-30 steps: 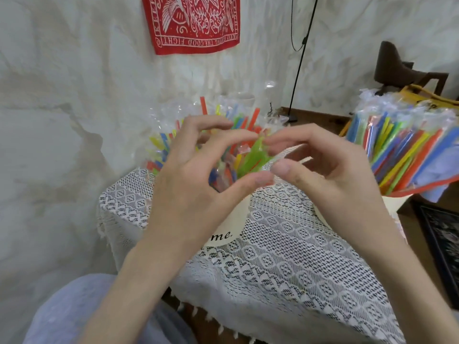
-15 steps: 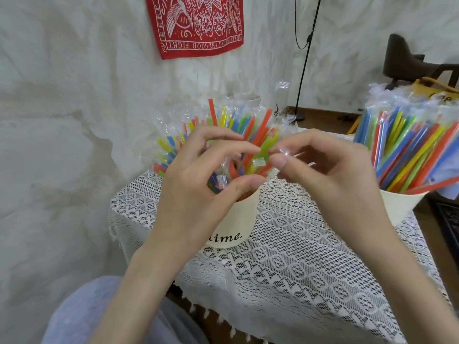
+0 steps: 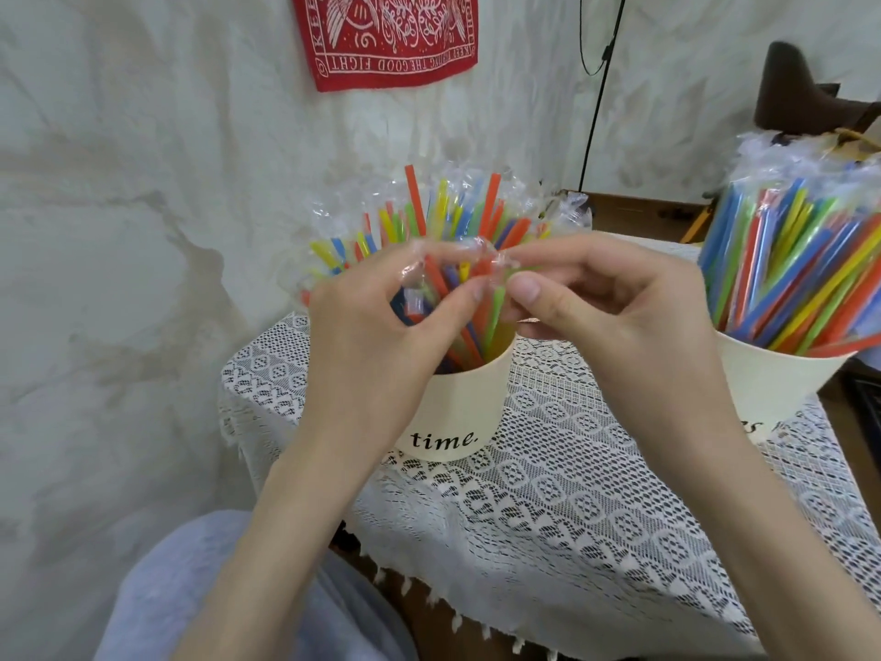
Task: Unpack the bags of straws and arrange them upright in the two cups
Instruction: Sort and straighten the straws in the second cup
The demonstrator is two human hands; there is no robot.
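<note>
Sitting on the bench (image 3: 548,508), under a white lace cloth (image 3: 596,541): two cream cups. Near the left edge, the cup marked "time." (image 3: 457,412), packed with bright straws (image 3: 481,217) standing up, many with clear wrappers on top. At the right edge, the second cup (image 3: 772,374), full of wrapped straws (image 3: 801,260) leaning to the right.

Above the "time." cup, both hands close together, fingertips almost touching. Left hand (image 3: 376,336): grip curled, pinching a bit of crinkly clear wrapper (image 3: 448,252) between thumb and fingers. Right hand (image 3: 605,302): grip pressed together, thumb against fingers, pinching the other side of the same wrapper. Hard to tell which straw sits inside it.

Looks like pulling the wrapper open, with most straws already in the cups.

To do it well: hold the plastic only, not the straw, so nothing bends. Pull the two pinches apart slowly and gently. Keep the hands right over the cup, so a loose straw drops in and not onto the lace. Mind the tall orange straws just behind the fingers; a bump may tip them.
</note>
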